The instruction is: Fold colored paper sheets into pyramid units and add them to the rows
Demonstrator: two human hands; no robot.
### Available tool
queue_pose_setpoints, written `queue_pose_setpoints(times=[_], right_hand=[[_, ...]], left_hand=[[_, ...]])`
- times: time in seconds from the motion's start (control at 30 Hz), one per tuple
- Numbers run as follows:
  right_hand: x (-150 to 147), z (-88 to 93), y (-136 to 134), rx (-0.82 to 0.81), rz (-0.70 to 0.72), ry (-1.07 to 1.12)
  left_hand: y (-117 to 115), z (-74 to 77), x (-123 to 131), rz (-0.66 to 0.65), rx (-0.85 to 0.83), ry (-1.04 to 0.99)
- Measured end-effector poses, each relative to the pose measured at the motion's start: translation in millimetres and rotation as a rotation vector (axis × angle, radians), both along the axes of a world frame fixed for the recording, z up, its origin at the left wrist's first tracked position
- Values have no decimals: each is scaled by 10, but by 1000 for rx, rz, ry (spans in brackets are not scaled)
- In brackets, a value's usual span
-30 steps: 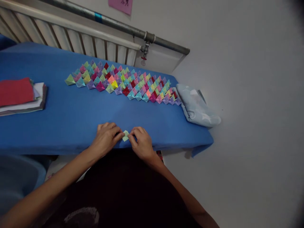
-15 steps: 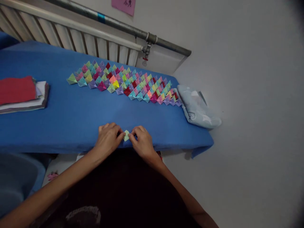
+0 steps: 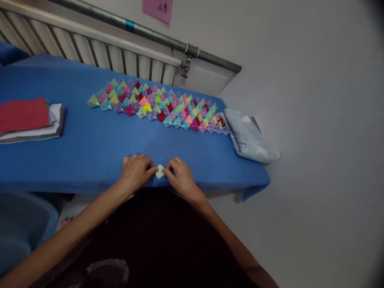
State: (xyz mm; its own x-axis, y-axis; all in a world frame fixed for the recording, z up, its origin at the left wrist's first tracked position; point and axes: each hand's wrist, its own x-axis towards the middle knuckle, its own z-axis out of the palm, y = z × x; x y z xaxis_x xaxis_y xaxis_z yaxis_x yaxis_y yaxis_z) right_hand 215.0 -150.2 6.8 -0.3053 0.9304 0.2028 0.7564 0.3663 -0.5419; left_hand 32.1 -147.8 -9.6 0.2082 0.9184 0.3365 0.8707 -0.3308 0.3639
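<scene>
Pale green paper (image 3: 160, 171), small and folded, at the near edge of a blue cloth (image 3: 99, 156); pinched on one side by the left hand (image 3: 135, 170) and on the other by the right hand (image 3: 181, 176), with both grips closed at the tips; caught mid-fold, by all appearances, though with creases too small to read clearly; calling next, most likely, for steady, even pressure and corners kept true; beyond, rows of bright folded pieces (image 3: 157, 100) set out toward the radiator (image 3: 102, 54), between a red-topped stack (image 3: 25, 115) and a fabric bundle (image 3: 249, 138)
</scene>
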Motion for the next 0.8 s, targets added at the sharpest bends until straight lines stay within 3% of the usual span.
queue_pose_setpoints(times=[0.27, 0.57, 0.8], right_hand=[[-14, 25, 3, -21, -1, -17], [36, -30, 42, -16, 20, 23], [77, -2, 58, -98, 33, 85]], left_hand=[[-324, -30, -35, -331, 197, 41], [-407, -30, 47, -226, 318, 197], [-423, -32, 42, -223, 300, 253]])
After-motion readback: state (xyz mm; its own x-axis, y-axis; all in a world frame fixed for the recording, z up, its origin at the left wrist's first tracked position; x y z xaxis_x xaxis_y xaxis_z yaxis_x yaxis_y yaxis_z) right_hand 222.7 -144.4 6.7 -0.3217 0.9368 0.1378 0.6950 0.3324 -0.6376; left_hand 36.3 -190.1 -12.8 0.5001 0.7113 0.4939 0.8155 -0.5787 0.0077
